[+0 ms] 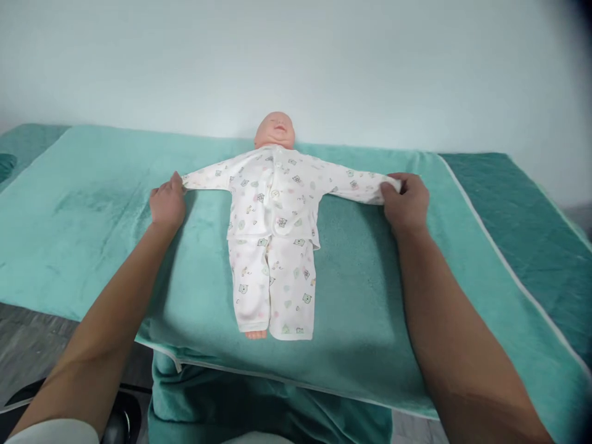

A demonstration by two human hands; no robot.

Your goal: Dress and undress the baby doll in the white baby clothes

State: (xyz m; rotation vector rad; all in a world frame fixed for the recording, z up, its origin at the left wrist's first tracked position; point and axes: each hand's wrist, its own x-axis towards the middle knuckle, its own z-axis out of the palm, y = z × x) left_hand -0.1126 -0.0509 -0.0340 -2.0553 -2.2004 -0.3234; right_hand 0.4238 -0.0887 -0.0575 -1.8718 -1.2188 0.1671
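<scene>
A baby doll [275, 129] lies on its back, head toward the wall, dressed in a white long-sleeved top [296, 191] and matching trousers [291, 287] printed with small animals. Both sleeves are stretched out sideways. At the left, my left hand [169, 200] is closed on the cuff of one sleeve [208, 176]. My right hand [407, 200] pinches the end of the other sleeve [356, 184] between thumb and fingers. The toes of one foot [256, 335] show below a trouser leg; the other foot and the doll's hands are hidden.
A light green towel [356, 277] with white edging covers the table under the doll. Darker green cloth [518, 216] shows at the right, and more hangs at the front edge. A pale wall [296, 61] stands behind. A dark object [124, 416] is at the lower left.
</scene>
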